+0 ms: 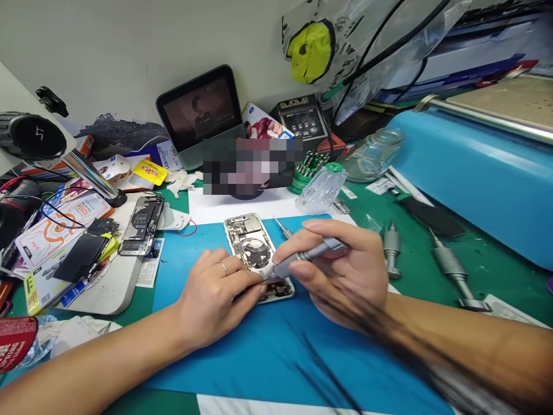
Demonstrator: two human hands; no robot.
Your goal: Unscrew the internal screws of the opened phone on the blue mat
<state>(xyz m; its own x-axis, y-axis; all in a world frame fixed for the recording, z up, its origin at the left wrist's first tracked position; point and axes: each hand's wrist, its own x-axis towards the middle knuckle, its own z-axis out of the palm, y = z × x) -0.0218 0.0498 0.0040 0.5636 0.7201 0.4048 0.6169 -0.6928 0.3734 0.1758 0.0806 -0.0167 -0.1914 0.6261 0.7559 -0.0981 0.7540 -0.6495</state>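
An opened smartphone (254, 249) lies on the blue mat, its inner boards and round coil area bare. My left hand (220, 294), with a ring on one finger, is closed at the phone's lower left side, fingertips pressed together on it. My right hand (349, 271) grips a grey screwdriver (302, 256), slanted down to the phone's lower part beside my left fingertips. The screwdriver's tip is mostly hidden there. Just behind my right fingers a second thin screwdriver (283, 227) shows in part; I cannot tell whether it lies on the mat.
A detached phone screen (141, 225) sits on a white block at left, near stacked boxes. A screen device (201, 109), a green bit holder (309, 170) and a clear tub (324, 187) stand behind. More screwdrivers (451, 271) lie right. Blurred dark strands cross my right forearm.
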